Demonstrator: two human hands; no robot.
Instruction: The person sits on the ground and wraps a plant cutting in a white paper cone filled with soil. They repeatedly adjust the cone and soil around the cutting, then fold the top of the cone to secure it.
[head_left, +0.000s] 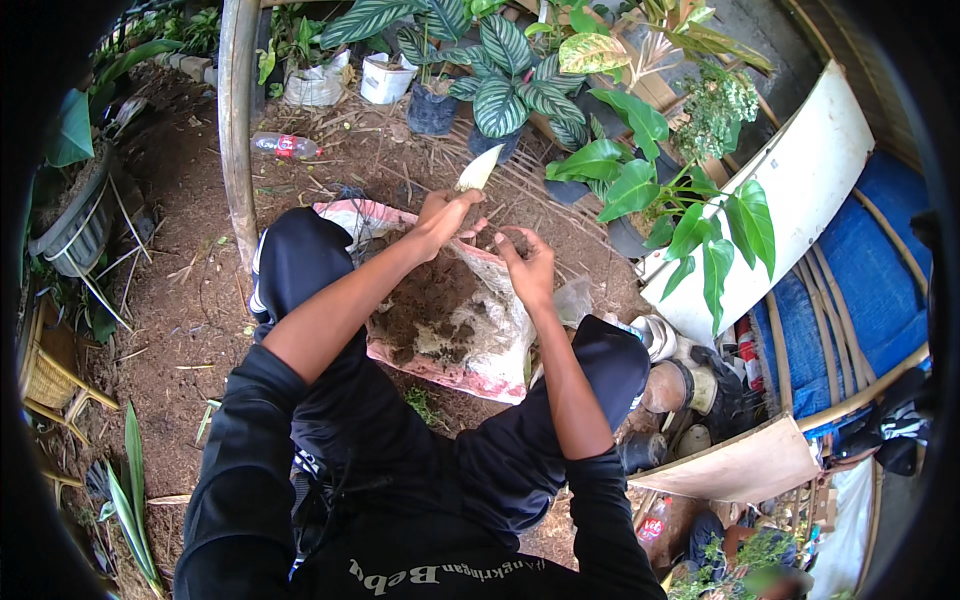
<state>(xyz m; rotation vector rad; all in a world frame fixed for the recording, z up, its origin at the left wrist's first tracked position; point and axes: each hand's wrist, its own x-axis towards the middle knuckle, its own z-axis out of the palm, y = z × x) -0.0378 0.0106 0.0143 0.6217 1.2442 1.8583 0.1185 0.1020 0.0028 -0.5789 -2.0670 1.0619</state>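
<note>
My left hand (442, 219) grips the base of a small plant cutting with one broad pale, cream-white leaf (478, 169) pointing up and away. Just to its right, my right hand (529, 262) has thumb and fingers curled around a dark crumbly clump of soil (513, 238). Whether this clump hangs on the cutting's roots is hard to tell. Below both hands, between my knees, lies a white woven sack (499, 341) with pink-red edges. Loose dark soil (427, 296) is heaped on it, partly hidden by my left forearm.
Potted plants with striped leaves (501, 105) line the far side. A plastic bottle (286, 145) lies near a wooden post (238, 135). To the right are a leaning white board (780, 195), a blue tarp (885, 225) and stacked pots (666, 386). Another person (739, 544) sits at lower right.
</note>
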